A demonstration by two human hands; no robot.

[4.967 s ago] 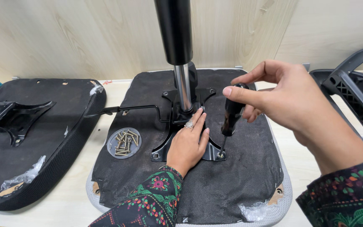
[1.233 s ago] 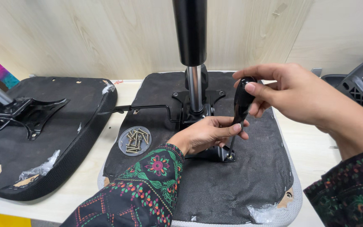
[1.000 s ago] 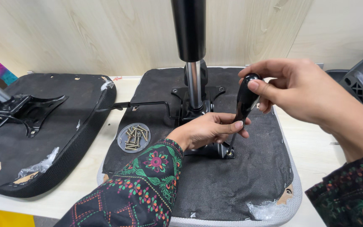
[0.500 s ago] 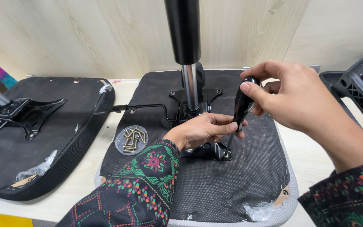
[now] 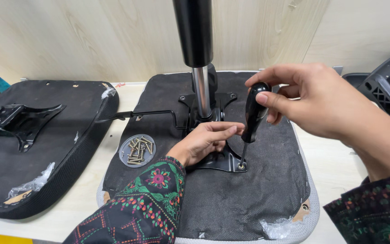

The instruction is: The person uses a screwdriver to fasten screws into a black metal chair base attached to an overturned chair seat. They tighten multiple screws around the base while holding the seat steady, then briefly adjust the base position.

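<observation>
The screw (image 5: 241, 166) sits in the near right corner of the black mounting plate (image 5: 217, 160), which lies on the upturned seat base (image 5: 231, 194) around the foot of the gas-lift column (image 5: 195, 40). My screwdriver (image 5: 252, 122) stands on it, tip in the head, leaning a little away from the column. To drive it well I should bring the shaft more upright over the screw, press straight down and turn with steady wrist twists, so the tip does not climb out of the head.

My right hand (image 5: 312, 101) is curled tight round the black handle, thumb pressed on its top. My left hand (image 5: 204, 142) lies flat and half open on the plate just beside the column, fingertips touching the handle's lower end, holding the plate down.

Left of the column a clear lid of spare screws (image 5: 137, 150) rests on the seat; well beyond it lies a second seat (image 5: 46, 144).
</observation>
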